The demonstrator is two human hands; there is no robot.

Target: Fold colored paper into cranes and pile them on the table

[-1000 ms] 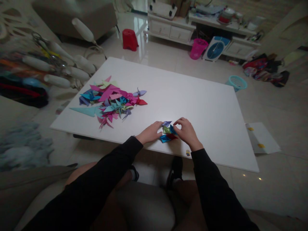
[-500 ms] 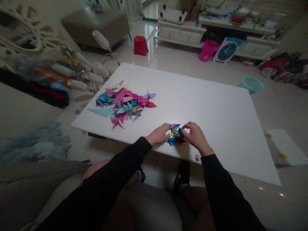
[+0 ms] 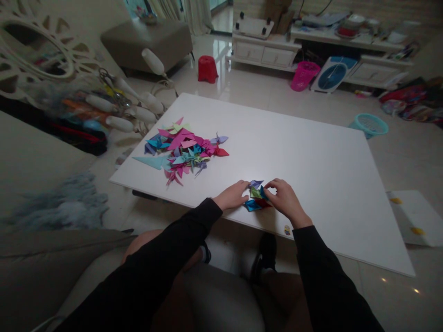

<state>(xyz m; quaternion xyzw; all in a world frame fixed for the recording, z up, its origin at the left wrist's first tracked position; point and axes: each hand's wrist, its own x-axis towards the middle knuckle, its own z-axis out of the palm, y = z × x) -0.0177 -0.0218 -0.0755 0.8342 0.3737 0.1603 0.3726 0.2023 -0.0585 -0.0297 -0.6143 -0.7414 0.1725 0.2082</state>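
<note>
A small group of folded paper pieces, like origami cranes, lies near the table's front edge between my hands. A purple paper crane (image 3: 256,184) is farthest back, a green paper crane (image 3: 255,193) is in the middle, and a bright blue paper crane (image 3: 253,205) is nearest me. Beside that one a dark red paper crane (image 3: 265,203) is partly hidden under my right hand. My right hand (image 3: 284,197) pinches a dark blue paper crane (image 3: 263,192) between thumb and fingers. My left hand (image 3: 234,195) rests at the group's left side, thumb and fingers apart, fingertips near the purple and bright blue pieces.
A heap of colourful paper cranes (image 3: 185,150) covers the left part of the white table (image 3: 294,152). A small sticker (image 3: 287,229) is at the front edge. Beyond stand a red stool (image 3: 207,69), a pink basket (image 3: 303,76) and a turquoise basket (image 3: 370,125).
The whole view has shifted slightly, so everything appears a little farther right and lower. My hands keep nearly the same hold and place around the small group of paper cranes.
</note>
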